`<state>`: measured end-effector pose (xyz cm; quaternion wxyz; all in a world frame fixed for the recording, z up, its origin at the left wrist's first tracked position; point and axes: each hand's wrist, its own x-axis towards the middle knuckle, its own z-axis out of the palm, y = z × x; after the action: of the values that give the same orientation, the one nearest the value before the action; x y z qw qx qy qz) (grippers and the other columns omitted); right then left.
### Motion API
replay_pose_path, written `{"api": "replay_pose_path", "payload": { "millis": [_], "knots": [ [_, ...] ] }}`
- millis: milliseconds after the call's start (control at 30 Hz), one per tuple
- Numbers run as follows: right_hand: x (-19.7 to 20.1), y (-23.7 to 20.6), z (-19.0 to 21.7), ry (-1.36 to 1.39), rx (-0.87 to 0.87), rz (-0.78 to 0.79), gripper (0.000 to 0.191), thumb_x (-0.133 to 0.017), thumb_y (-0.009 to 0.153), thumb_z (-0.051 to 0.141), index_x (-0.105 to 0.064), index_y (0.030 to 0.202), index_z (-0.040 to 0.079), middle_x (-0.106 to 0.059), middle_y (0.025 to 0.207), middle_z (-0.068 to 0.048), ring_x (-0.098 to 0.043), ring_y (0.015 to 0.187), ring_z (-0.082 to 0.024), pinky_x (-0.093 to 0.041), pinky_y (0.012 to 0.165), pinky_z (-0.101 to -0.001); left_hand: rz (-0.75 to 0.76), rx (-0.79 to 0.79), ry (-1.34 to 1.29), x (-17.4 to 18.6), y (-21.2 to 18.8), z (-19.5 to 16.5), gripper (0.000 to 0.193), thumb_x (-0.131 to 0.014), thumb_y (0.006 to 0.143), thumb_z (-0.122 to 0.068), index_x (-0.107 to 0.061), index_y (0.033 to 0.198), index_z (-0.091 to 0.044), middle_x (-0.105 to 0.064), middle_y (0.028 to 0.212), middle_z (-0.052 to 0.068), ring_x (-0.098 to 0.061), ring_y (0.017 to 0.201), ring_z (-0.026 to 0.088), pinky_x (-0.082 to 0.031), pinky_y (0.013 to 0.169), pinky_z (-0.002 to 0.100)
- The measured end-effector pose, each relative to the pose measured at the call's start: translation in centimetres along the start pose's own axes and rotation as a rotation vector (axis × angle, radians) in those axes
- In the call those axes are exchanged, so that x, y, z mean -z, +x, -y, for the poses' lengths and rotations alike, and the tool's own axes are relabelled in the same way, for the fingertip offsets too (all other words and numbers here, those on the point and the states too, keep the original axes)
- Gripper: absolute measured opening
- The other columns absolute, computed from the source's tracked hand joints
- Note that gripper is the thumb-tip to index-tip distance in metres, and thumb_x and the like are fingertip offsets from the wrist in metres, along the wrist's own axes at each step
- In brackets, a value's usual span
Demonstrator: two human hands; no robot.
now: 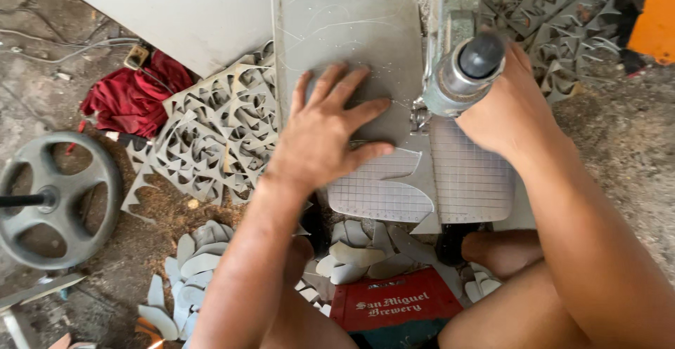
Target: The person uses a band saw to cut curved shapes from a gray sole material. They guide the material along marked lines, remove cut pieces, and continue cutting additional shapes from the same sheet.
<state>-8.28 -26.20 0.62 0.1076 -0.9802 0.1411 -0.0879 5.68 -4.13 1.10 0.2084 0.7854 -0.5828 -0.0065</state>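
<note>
A left hand [327, 134], fingers spread apart, presses flat on one grey sheet [344, 47] lying on a gridded bench [467, 180] at centre. The right hand [510, 106], fingers hidden, rests behind the saw's round knob [467, 68]. One red crate [394, 305] sits near, amid many cut pieces [355, 254] on the floor [42, 47].

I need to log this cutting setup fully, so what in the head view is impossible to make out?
- Right hand: its fingers are behind the grey metal machine head; the grip is unseen.
- Cutting point: hidden by that machine head.
- Grey flat sheet: partly covered by the left hand.
- Grey spoked wheel: cut off by the left edge.
- Orange object: cut off by the right edge; its kind is unclear.
</note>
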Motion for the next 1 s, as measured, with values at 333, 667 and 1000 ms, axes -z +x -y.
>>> {"api": "replay_pose_path", "payload": {
  "millis": [333,667,1000],
  "knots": [
    [2.6,-8.4,4.5,0.123,0.053,0.081,0.061,-0.079,0.075,0.051,-0.068,0.114,0.006,-0.056,0.136,-0.014,-0.055,0.126,-0.038,-0.043,0.105,-0.0525,-0.024,0.164,0.035,-0.5,-2.2,-0.5,0.063,-0.068,0.087,-0.063,-0.067,0.137,-0.024,-0.044,0.157,0.020,-0.030,0.149,0.046,-0.011,0.114,0.079],
    [2.9,-7.9,0.3,0.156,0.070,0.088,0.041,-0.082,0.070,0.031,-0.079,0.108,0.014,-0.061,0.142,-0.001,-0.056,0.127,-0.031,-0.044,0.109,-0.0466,-0.052,0.183,0.048,-1.0,-6.0,-5.5,0.062,-0.060,0.099,-0.036,-0.053,0.148,0.001,-0.044,0.158,0.024,-0.036,0.149,0.046,-0.019,0.118,0.073],
    [1.7,-7.2,-1.1,0.215,0.004,0.080,0.037,-0.087,0.066,0.018,-0.082,0.102,0.016,-0.065,0.133,0.003,-0.053,0.126,-0.028,-0.047,0.109,-0.0414,-0.122,0.220,0.008,-1.7,-5.8,-6.2,0.049,-0.060,0.097,-0.027,-0.063,0.140,-0.003,-0.056,0.151,0.016,-0.043,0.148,0.036,-0.020,0.122,0.070]
  ]
}}
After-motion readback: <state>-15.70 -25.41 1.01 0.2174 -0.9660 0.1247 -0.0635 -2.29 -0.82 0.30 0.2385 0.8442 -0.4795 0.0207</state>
